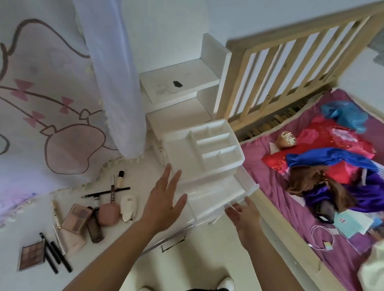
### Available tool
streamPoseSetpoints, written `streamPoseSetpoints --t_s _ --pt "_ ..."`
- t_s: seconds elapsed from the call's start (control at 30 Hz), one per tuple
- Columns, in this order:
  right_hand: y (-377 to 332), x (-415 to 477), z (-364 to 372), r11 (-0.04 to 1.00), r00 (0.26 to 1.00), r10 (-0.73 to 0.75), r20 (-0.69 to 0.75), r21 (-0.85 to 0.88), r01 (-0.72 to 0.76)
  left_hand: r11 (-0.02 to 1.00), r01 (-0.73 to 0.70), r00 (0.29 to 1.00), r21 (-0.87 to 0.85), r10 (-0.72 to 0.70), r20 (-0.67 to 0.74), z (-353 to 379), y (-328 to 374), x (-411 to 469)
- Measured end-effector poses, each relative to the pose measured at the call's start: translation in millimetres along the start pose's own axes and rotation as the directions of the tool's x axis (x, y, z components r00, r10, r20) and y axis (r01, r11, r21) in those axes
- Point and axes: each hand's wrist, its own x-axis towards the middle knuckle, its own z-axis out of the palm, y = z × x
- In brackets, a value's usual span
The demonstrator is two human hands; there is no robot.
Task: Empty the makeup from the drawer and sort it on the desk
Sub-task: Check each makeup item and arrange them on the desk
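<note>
Makeup (81,215) lies spread over the white desk (213,254) at about eight o'clock from our hands: two eyeshadow palettes (32,255), a pink puff case (108,213), a white sponge (128,206), a concealer tube (119,178), and several dark pencils (56,255). We judge most of the emptying is done, since the clear drawer (214,198), pulled out from the white organizer (205,146), looks bare through its walls, though the blur keeps us from being sure of its back corners. The divided tray on top of the organizer shows nothing in its compartments either.

Our left hand (164,202) hovers just beside the drawer's left edge, fingers (173,178) spread wide and holding nothing. Our right hand (242,212) is at the drawer's front right corner, palm turned in and fingers loosely open; we cannot tell whether it touches the clear rim, but it grips nothing we can make out.

What is left, as we read it, is the sorting. The pieces on the desk sit in a loose heap, palettes overlapping tubes and pencils crossing each other, with only the lower group at seven o'clock looking roughly lined up. At three o'clock the bed (318,198) carries heaped clothes, apart from the task.
</note>
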Motion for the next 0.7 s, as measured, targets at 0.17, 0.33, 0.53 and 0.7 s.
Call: streamPoseSetpoints --t_s 0.17,0.33,0.53,0.7 --pt "-13 -2 4 0.999 0.999 0.039 0.032 0.000 -0.039 0.991 0.133 0.989 0.022 -0.134 0.066 3 14 3" --pt "-19 -2 15 0.992 0.995 0.074 0.073 0.093 -0.081 0.977 0.185 0.977 0.104 -0.195 0.089 -2 18 4" --pt "-37 10 56 0.980 0.966 0.074 0.249 0.160 -0.116 0.961 0.174 0.978 0.215 -0.194 0.073 1 10 16" --pt "-45 34 43 0.995 0.942 0.089 0.324 -0.078 -0.067 0.970 0.151 0.982 0.192 -0.169 0.080 9 9 20"
